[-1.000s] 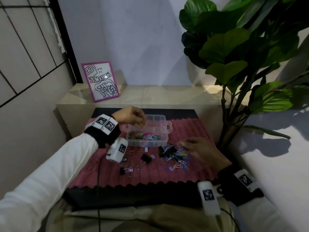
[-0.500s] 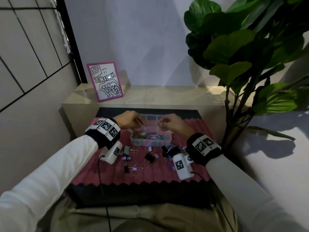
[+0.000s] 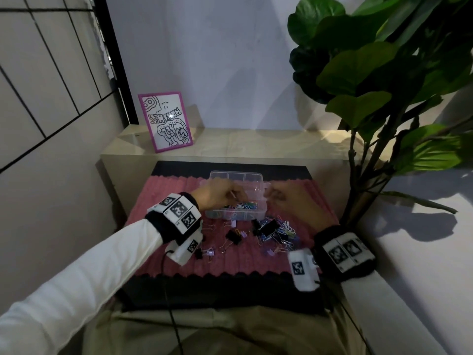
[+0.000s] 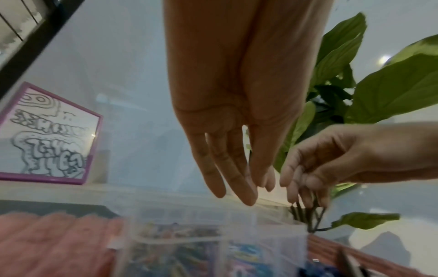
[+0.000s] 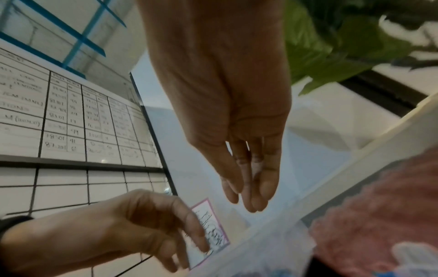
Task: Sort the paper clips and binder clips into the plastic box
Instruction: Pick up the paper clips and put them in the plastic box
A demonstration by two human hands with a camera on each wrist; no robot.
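Observation:
A clear plastic box (image 3: 235, 174) with compartments stands at the back of the pink mat (image 3: 230, 262). Its front compartments hold coloured paper clips (image 3: 243, 206). My left hand (image 3: 221, 194) hovers over the box's left side, fingers (image 4: 246, 195) straight and pointing down, thumb close to the fingertips, nothing seen between them. My right hand (image 3: 279, 197) is at the box's right end, fingers (image 5: 258, 202) straight and together, holding nothing visible. A loose pile of paper clips and black binder clips (image 3: 271, 229) lies in front of the box. More binder clips (image 3: 233, 237) are scattered to its left.
A pink-framed drawing (image 3: 166, 121) leans on the beige shelf (image 3: 256, 144) behind the mat. A large leafy plant (image 3: 371, 85) rises at the right, its stems close to the mat's right edge. A tiled wall runs along the left.
My right hand went from the loose pile up to the box, and its wrist has since drawn back to the right. My left hand stayed over the box.

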